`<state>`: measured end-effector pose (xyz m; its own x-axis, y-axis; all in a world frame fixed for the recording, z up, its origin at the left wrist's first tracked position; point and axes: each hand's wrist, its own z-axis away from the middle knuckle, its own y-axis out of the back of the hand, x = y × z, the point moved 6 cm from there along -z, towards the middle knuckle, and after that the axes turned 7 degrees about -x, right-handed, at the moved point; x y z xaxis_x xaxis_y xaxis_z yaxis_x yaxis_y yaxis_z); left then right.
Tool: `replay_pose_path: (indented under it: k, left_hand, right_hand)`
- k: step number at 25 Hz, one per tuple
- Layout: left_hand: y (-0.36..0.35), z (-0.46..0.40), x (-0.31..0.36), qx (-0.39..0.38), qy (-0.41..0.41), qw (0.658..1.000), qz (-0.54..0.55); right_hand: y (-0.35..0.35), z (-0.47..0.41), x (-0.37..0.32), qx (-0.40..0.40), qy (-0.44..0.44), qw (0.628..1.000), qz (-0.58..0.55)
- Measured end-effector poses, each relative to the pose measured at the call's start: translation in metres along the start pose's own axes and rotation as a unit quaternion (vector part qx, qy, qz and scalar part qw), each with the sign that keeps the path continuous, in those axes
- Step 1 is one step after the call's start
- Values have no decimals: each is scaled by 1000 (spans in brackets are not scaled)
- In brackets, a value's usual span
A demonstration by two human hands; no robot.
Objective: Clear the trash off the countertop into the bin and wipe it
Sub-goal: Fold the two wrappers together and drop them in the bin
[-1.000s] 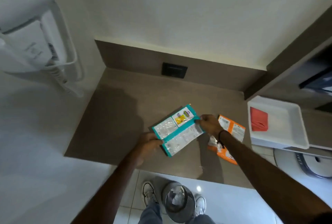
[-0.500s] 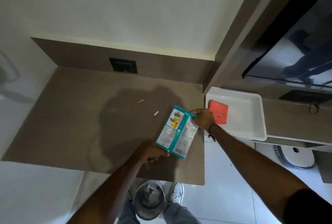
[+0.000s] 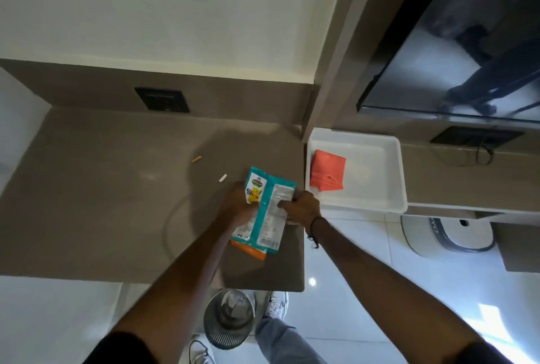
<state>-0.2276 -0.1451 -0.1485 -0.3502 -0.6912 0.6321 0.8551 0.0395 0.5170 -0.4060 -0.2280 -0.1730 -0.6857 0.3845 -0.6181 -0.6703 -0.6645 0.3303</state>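
Both hands hold a teal and white snack wrapper point(image 3: 267, 211) above the right end of the brown countertop point(image 3: 102, 203). My left hand point(image 3: 238, 203) grips its left side, my right hand point(image 3: 301, 207) its right edge. An orange wrapper point(image 3: 249, 250) sticks out from under the teal one's lower end. Two small butt-like scraps, a tan scrap point(image 3: 196, 159) and a white scrap point(image 3: 223, 178), lie on the counter just left of the wrappers. A round mesh bin point(image 3: 229, 320) stands on the floor below the counter's front edge, between my shoes.
A white tray point(image 3: 377, 188) holding a folded red cloth point(image 3: 327, 171) sits on the lower shelf to the right. A dark socket plate point(image 3: 162, 100) is in the backsplash. A dark glossy screen point(image 3: 467, 42) hangs top right. A round white device point(image 3: 450, 235) sits on the tiled floor.
The wrappers have been gathered together and turned more upright near the counter's right end; my left hand moved up onto the teal wrapper's side. The view shifted closer.
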Motion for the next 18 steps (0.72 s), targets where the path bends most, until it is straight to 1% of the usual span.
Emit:
replay_pose_path:
  k: [2,3,5,7,8,9,10,11,13,15,18]
  left_hand:
    - [-8,3,-2,-28,9,997,68]
    - [-10,6,-4,-46,16,994,99]
    - [-13,18,-14,-83,43,981,171]
    - [-11,38,-24,-134,57,957,250]
    - [-10,51,-27,-168,40,945,277]
    - [-9,65,-28,-200,16,939,279]
    - [-5,80,-31,-222,-6,942,253]
    - [-2,93,-34,-233,-25,951,204]
    - [4,118,-45,-243,-62,965,75]
    - [6,144,-69,-273,-78,959,-15]
    - [4,176,-113,-310,-81,940,-118]
  right_hand:
    - [-11,7,6,-37,-45,991,-121]
    - [-13,12,8,-48,-57,985,-158]
    - [-16,26,12,-73,-64,975,-198]
    - [-16,49,15,-98,-55,969,-222]
    - [-16,63,17,-108,-47,968,-222]
    - [-14,77,21,-113,-38,969,-216]
    - [-14,94,26,-111,-27,973,-200]
    - [-13,112,32,-108,-21,978,-178]
    - [-19,143,45,-113,-9,986,-122]
    - [-39,171,57,-129,-3,991,-42]
    - [-77,198,75,-104,-9,991,85]
